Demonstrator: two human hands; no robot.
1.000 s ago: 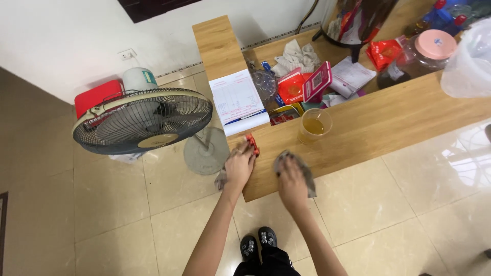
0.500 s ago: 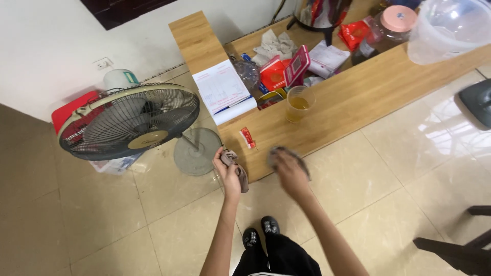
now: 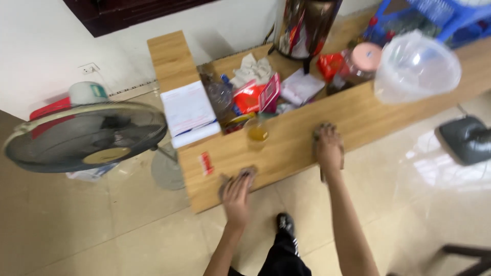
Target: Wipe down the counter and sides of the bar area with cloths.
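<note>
My left hand (image 3: 236,197) rests on a crumpled grey cloth (image 3: 244,174) at the near edge of the long wooden table (image 3: 291,153), close to its left end. My right hand (image 3: 328,148) lies flat on a second dark cloth (image 3: 341,153), pressing it onto the tabletop further right. Between the hands, slightly beyond them, stands a glass of yellow liquid (image 3: 257,134). A small red item (image 3: 206,162) lies on the table left of my left hand.
A standing fan (image 3: 84,137) is left of the table. The recessed far side holds a white notepad (image 3: 188,112), packets, a bottle and papers. A metal urn (image 3: 307,23), a pink-lidded jar (image 3: 360,59) and a clear plastic bowl (image 3: 417,66) stand to the right. A dark object (image 3: 463,139) sits on the tiled floor.
My right hand has slid to the right along the table with its cloth. My left hand has stayed near the table's left end on its cloth.
</note>
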